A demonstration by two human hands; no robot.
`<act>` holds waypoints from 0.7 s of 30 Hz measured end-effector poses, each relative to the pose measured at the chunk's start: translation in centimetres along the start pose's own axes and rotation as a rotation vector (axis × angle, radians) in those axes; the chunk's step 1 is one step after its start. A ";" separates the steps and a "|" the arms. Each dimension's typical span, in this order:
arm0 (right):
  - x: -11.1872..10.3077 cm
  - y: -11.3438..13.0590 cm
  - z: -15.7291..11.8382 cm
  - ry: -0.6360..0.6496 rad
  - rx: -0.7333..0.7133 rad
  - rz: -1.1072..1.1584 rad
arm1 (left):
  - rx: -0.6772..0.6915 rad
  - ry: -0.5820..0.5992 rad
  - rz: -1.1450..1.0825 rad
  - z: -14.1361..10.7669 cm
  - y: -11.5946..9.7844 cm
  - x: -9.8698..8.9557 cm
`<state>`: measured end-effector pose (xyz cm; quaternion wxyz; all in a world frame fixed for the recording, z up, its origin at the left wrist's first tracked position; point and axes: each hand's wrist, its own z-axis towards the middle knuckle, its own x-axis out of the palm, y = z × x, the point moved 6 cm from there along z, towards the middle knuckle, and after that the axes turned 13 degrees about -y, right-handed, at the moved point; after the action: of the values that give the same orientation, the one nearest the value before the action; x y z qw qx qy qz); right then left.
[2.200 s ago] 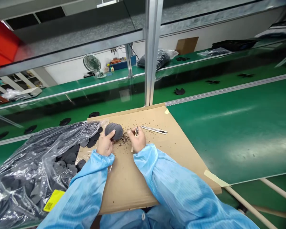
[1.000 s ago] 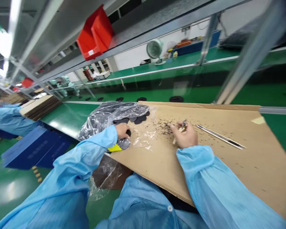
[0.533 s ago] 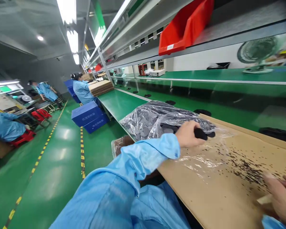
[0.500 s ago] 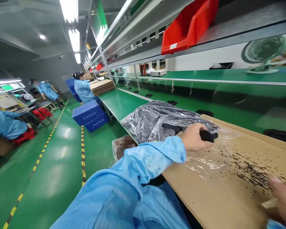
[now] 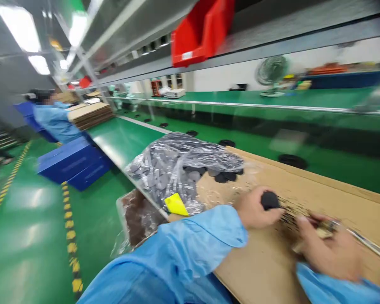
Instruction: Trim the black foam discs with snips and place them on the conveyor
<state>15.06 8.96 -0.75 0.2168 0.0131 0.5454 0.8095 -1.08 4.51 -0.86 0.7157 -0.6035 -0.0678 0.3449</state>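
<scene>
My left hand [image 5: 256,207] is closed around a black round piece [image 5: 270,200] above the brown cardboard [image 5: 256,266]. Close on its right, my right hand [image 5: 329,245] grips a thin metal tool [image 5: 372,248], blurred by motion, with something pale near the fingers. Small black scraps [image 5: 288,215] lie scattered on the cardboard under and between the hands. Beyond my left hand, a clear plastic bag [image 5: 164,164] holds many dark grey discs, and several black discs [image 5: 224,176] lie at its mouth. A yellow label [image 5: 176,204] shows on the bag's near side.
An open box lined with plastic [image 5: 139,219] stands below the bench's left edge. Blue boxes [image 5: 72,162] are on the floor at left, near a person in blue [image 5: 55,120] beside stacked cardboard [image 5: 90,115]. Overhead hangs a red bin [image 5: 202,36]; a fan [image 5: 272,74] stands behind.
The view has turned right. My left hand has moved away from the bag with the black piece, and my hands are closer together. The metal tool now shows in my right hand.
</scene>
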 end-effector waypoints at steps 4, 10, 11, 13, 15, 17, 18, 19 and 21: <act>-0.8 2.0 -0.5 0.049 -0.021 0.060 | 0.077 0.040 0.116 -0.5 -1.4 -0.3; -0.8 1.4 -1.0 0.014 0.022 0.066 | 0.147 -0.069 0.112 -0.1 -1.0 -0.7; -0.9 1.3 -1.1 0.011 0.031 0.050 | 0.141 -0.093 0.113 -0.2 -1.0 -0.9; -0.9 1.3 -1.5 0.026 0.034 0.019 | 0.124 -0.117 0.127 -0.4 -0.8 -1.2; -0.8 1.5 -1.9 0.061 0.013 -0.018 | 0.125 -0.118 0.149 -0.6 -0.8 -1.3; -0.6 2.0 -2.2 0.106 -0.039 -0.069 | 0.152 -0.109 0.171 -0.6 -0.7 -1.2; -0.5 2.2 -2.3 0.131 -0.076 -0.100 | 0.169 -0.102 0.183 -0.6 -0.6 -1.1; -0.3 2.5 -2.4 0.157 -0.116 -0.134 | 0.181 -0.090 0.194 -0.5 -0.5 -1.1; 0.0 2.7 -2.7 0.214 -0.183 -0.199 | 0.182 -0.060 0.218 -0.4 -0.1 -0.9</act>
<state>13.42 5.77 0.61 0.2369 -0.1472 0.4880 0.8271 -1.49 3.70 -0.61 0.7235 -0.5293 0.0081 0.4432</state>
